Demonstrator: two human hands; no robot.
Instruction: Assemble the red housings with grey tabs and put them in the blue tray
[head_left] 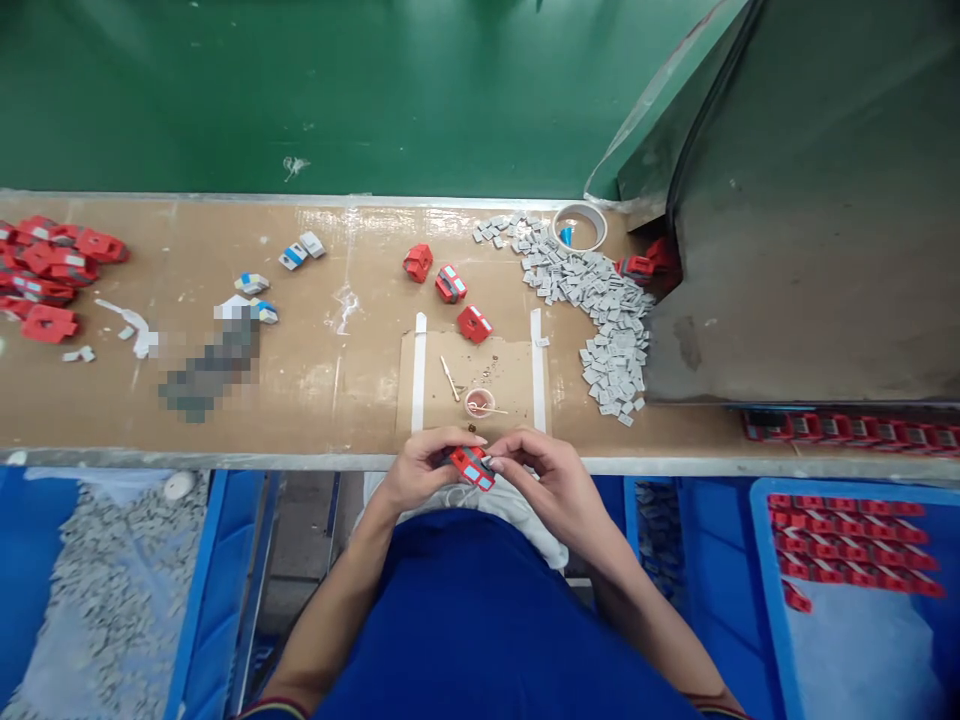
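Observation:
Just in front of the bench edge, my left hand (424,468) is closed around a red toy car body (474,468) with pale window patches and a grey band. My right hand (544,475) is closed in a pinch at the car's right side, on a small grey piece (487,462) that touches the body. Beyond my hands stands a small round cup (480,403) with a thin stick across its rim. A pale stick (449,378) lies to its left. Three more red toy car bodies (474,323) rest farther back.
Loose grey tiles (592,290) spread at the right, beside a tape roll (580,228) and a dark metal housing (810,220). A red heap (49,265) and several white-blue pieces (294,256) lie left. Blue bins (780,600) flank me, the right one holding rows of red parts.

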